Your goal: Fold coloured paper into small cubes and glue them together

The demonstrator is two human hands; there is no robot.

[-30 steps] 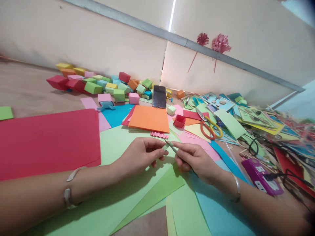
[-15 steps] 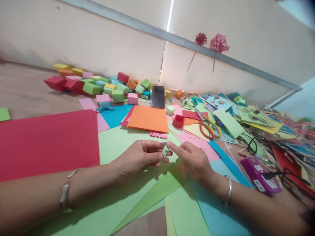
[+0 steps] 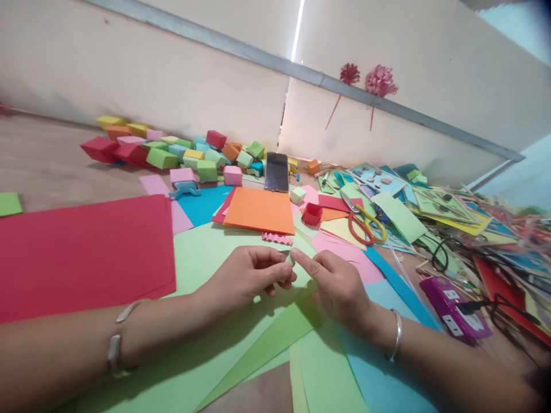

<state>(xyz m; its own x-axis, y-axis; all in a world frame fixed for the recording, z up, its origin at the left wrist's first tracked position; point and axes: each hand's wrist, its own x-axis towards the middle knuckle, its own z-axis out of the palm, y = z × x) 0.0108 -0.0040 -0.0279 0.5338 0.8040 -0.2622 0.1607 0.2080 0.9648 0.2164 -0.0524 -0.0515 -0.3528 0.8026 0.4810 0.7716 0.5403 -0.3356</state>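
My left hand [image 3: 249, 275] pinches a small folded piece of light green paper [image 3: 291, 259] between thumb and fingers, just above the large light green sheets [image 3: 206, 246]. My right hand [image 3: 338, 284] meets it from the right, forefinger stretched onto the same piece and the other fingers curled. Most of the piece is hidden by my fingertips. Both wrists wear silver bangles.
A big red sheet [image 3: 81, 252] lies to the left and an orange sheet [image 3: 260, 209] sits behind my hands with a phone [image 3: 276, 171] beyond it. Coloured paper boxes [image 3: 172, 152] are piled at the back. Scissors [image 3: 364, 221] and a purple power strip [image 3: 454, 307] are on the right.
The green paper strip stood out between my two hands; now it is folded smaller and nearly covered by my fingertips. My right forefinger has moved in against the left hand.
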